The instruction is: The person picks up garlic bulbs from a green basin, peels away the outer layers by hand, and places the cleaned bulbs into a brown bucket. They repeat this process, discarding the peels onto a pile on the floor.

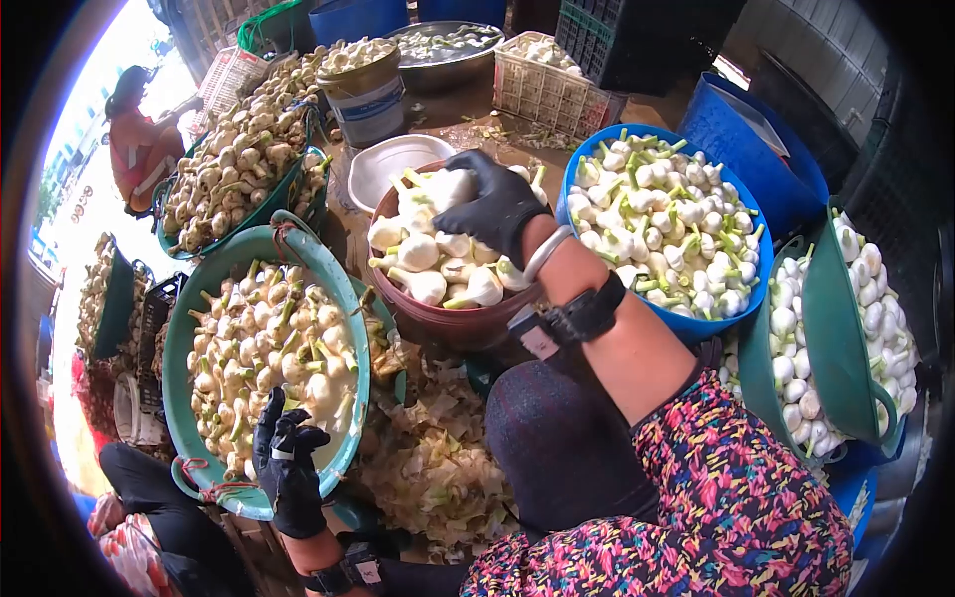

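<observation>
My right hand [497,207], in a black glove, is at the top of a reddish-brown bucket [448,323] heaped with peeled white garlic. Its fingers close around a garlic bulb [454,189] at the heap's far side. My left hand [290,466], also black-gloved, is over the near rim of a teal tub [179,368] of garlic bulbs with trimmed stems. The left fingers are apart, with no bulb between them. A pale band [284,455] crosses one finger. Loose garlic skins [438,448] lie heaped between the tub and my knee.
A blue tub [764,269] of white garlic stands right of the bucket, beside green baskets [846,338] of garlic. Behind are a white basin [373,179], a paint bucket [366,111], a cream crate [542,98] and piled unpeeled garlic [234,164]. Another person [139,144] sits far left.
</observation>
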Demonstrator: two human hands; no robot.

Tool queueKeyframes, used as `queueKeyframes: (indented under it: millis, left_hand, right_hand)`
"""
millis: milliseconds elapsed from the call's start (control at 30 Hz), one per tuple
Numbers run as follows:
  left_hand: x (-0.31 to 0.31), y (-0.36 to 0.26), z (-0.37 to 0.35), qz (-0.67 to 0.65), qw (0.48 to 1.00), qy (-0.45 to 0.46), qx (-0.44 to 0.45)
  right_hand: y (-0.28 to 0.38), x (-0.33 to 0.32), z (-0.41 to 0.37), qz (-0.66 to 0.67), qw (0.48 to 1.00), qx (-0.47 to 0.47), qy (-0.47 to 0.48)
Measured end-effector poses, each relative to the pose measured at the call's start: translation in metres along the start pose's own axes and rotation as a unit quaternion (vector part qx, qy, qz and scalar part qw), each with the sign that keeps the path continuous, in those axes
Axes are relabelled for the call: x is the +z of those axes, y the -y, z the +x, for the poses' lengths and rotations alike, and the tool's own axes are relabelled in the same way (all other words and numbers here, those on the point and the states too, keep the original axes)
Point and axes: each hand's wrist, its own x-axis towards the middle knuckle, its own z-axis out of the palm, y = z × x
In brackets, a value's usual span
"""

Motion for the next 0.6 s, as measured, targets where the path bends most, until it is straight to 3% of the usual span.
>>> queueKeyframes:
  millis: [67,133,200,233,267,433,500,533,600]
  left_hand:
    - [0.002,0.002,0.001,0.002,1.000,0.016,0.006]
    - [0.003,0.003,0.001,0.027,0.999,0.016,-0.015]
    - [0.006,0.005,0.000,0.036,0.999,0.008,-0.021]
    - [0.006,0.007,0.001,0.040,0.999,0.009,-0.030]
    - [0.006,0.009,0.003,0.044,0.998,0.009,-0.037]
    - [0.011,0.009,0.006,0.032,0.999,0.011,-0.028]
    - [0.008,0.006,0.007,0.064,0.997,-0.009,-0.047]
    - [0.001,0.010,0.007,0.015,0.999,0.029,0.014]
    - [-0.015,0.010,0.014,0.018,0.998,0.048,0.028]
  right_hand:
    - [-0.040,-0.023,0.004,-0.112,0.985,0.004,-0.128]
    - [-0.084,-0.028,-0.005,-0.149,0.969,0.043,-0.195]
    - [-0.130,-0.014,-0.028,-0.137,0.978,0.015,-0.158]
    - [-0.149,-0.005,-0.040,-0.209,0.958,-0.080,-0.178]
    - [-0.148,-0.003,-0.045,-0.204,0.954,-0.108,-0.193]
    - [-0.135,-0.007,-0.057,0.043,0.977,-0.045,-0.206]
    - [-0.155,-0.004,-0.048,0.030,0.972,-0.046,-0.229]
    - [-0.160,0.000,-0.043,0.028,0.969,-0.061,-0.237]
    - [-0.175,0.003,-0.030,0.135,0.967,-0.037,-0.211]
